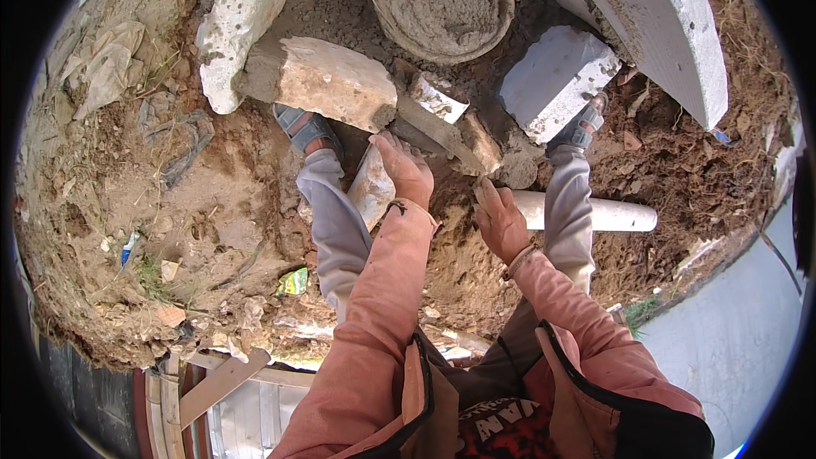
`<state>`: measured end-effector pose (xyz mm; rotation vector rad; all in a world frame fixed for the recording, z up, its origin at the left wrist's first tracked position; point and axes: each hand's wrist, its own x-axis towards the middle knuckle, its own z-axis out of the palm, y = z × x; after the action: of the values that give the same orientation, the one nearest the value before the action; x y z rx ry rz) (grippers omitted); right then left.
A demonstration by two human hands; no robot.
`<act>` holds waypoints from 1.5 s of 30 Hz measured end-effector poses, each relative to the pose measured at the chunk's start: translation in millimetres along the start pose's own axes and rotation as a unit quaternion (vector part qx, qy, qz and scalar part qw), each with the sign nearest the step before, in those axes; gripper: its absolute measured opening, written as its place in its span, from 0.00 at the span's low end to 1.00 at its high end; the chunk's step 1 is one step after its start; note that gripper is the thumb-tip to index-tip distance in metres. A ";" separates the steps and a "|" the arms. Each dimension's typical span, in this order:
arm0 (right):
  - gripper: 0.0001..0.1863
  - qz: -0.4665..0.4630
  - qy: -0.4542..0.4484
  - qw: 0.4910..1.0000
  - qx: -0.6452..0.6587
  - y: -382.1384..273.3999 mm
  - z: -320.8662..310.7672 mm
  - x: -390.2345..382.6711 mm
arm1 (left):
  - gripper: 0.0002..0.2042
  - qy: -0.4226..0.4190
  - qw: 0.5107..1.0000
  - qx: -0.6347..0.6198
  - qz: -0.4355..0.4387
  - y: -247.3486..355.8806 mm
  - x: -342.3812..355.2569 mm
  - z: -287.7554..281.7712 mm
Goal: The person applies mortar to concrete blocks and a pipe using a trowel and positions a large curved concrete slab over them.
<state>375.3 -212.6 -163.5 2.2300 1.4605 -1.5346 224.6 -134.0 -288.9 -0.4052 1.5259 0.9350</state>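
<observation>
Bright, diffuse daylight spreads fairly evenly over the ground [229,212], leaving soft, faint shadows; the white stone [241,30] at upper left comes near washing out. The middle looks reasonably sharp, while detail softens outward, where fisheye distortion bends straight edges toward a round, black-cornered rim with bluish fringing

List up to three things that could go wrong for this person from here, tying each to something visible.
1. The rough stone block sits beside the left sandal and close to the bare left hand; if it shifted, it might pinch toes or fingers.
2. The bare right hand appears to grip a mortar-coated trowel; wet mortar could irritate skin.
3. The white pipe beside the right leg might cause a stumble.
</observation>
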 end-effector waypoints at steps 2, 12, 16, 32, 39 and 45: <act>0.30 -0.023 -0.024 0.999 -0.021 2.6 -4.3 7.5 | 0.46 -0.030 1.000 -0.002 -0.002 3.5 1.5 0.0; 0.24 -0.062 0.105 0.971 -0.207 7.5 -124.4 154.4 | 0.30 -0.041 0.975 0.188 0.108 38.2 -29.4 35.9; 0.19 -0.083 0.062 0.929 -0.356 -2.9 -157.7 239.3 | 0.32 -0.110 0.948 0.238 0.179 83.9 49.9 94.1; 0.28 0.102 -0.175 0.935 0.291 24.4 -90.1 265.3 | 0.45 -0.150 0.958 0.241 0.039 94.2 98.8 121.3; 0.29 0.027 -0.167 0.960 0.221 53.2 -135.5 205.2 | 0.30 0.015 0.986 0.149 0.070 64.9 -15.9 22.7; 0.28 -0.165 -0.127 0.971 0.113 27.2 -130.6 93.3 | 0.32 0.132 0.990 0.042 0.038 21.9 -30.3 0.3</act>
<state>490.1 -98.3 -180.0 1.8634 1.7138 -2.0934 214.9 -128.2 -253.1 -0.4249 1.8274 0.8992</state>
